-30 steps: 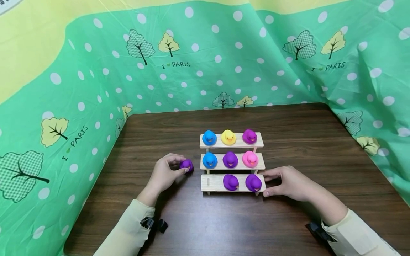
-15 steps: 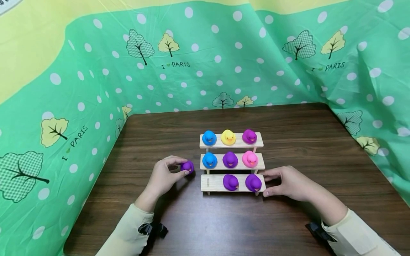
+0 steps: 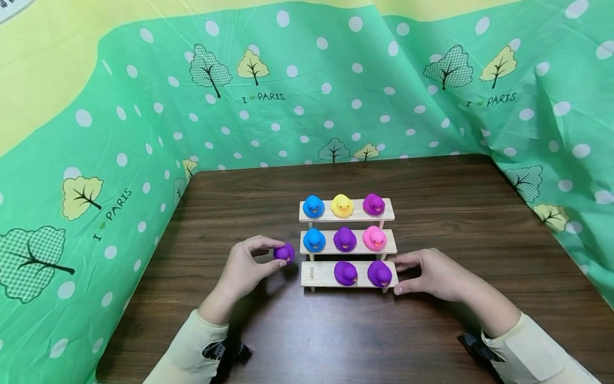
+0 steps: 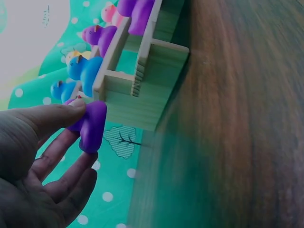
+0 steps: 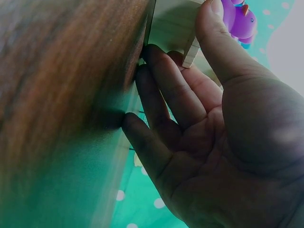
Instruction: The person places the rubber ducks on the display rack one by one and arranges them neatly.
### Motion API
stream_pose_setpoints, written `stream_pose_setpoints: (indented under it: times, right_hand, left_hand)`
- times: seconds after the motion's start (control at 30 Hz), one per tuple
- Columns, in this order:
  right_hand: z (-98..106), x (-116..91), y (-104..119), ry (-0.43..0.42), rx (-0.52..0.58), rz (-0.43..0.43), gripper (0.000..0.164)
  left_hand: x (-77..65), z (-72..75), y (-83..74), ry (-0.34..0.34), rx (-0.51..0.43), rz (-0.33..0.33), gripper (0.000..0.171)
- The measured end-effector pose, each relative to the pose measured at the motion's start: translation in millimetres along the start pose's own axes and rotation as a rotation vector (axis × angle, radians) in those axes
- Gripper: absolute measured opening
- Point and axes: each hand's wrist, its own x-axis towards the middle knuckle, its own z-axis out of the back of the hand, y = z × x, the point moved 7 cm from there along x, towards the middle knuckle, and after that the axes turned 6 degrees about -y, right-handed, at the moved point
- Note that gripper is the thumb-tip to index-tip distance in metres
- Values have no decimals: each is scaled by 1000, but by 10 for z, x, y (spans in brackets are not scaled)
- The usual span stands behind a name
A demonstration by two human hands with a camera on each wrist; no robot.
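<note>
Left of a three-tier wooden stand (image 3: 322, 274), my left hand (image 3: 247, 265) pinches a purple rubber duck (image 3: 284, 253) between thumb and fingers. The left wrist view shows this purple duck (image 4: 93, 124) raised off the table, near the stand's end. My right hand (image 3: 434, 274) holds the right end of the bottom tier, thumb at the front corner and fingers behind. In the right wrist view, fingers of the right hand (image 5: 199, 123) reach down to the tabletop beside the stand. Two purple ducks (image 3: 345, 273) sit on the bottom tier, whose left spot is bare.
The middle tier carries a blue duck (image 3: 314, 240), a purple duck (image 3: 345, 240) and a pink duck (image 3: 374, 238). On the top tier are a blue duck (image 3: 314, 206), a yellow duck (image 3: 342, 206) and a purple duck (image 3: 373, 205). A green dotted cloth (image 3: 297, 80) surrounds the brown table (image 3: 307, 341).
My left hand has shifted slightly right with the purple duck, closer to the stand. The right hand and the ducks on the tiers stay where they were.
</note>
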Motion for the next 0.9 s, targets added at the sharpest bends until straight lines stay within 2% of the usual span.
stream_pose_setpoints:
  times: [0.27,0.6,0.9]
  right_hand:
    - [-3,3,-11,0,2,5,67]
    - [-7,7,-15,-1,-6,5,65]
    - [-1,9,-6,-5,-19,5,63]
  left_hand:
    - [-58,-47,-187,54,-24,-45,28]
    - [-131,-213,-330,131,-68,-64,29]
    - [-167,-324,-374,129,-63,-91,31]
